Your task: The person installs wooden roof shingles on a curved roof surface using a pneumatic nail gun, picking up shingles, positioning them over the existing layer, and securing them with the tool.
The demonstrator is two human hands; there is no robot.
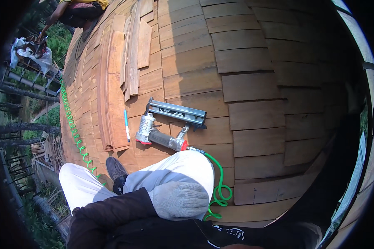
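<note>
My left hand, in a grey knit glove, rests on my white-trousered right knee. Its fingers are pressed together and curl downward; their tips and anything under them are hidden. My right arm, dark-sleeved, reaches out to the right into deep shadow. There my right hand shows only dimly, near a pale edge, and its fingers cannot be made out. Just beyond my knee a pneumatic nail gun lies on its side on the wooden shingles, untouched. A green coiled air hose is joined to its handle end. Left of it lies a blue-and-white pen.
Loose wooden boards lie stacked left of the nail gun, with shorter pieces beside them. Another green coiled hose runs along the roof's left edge, where the ground drops away. A co-worker crouches at the far left.
</note>
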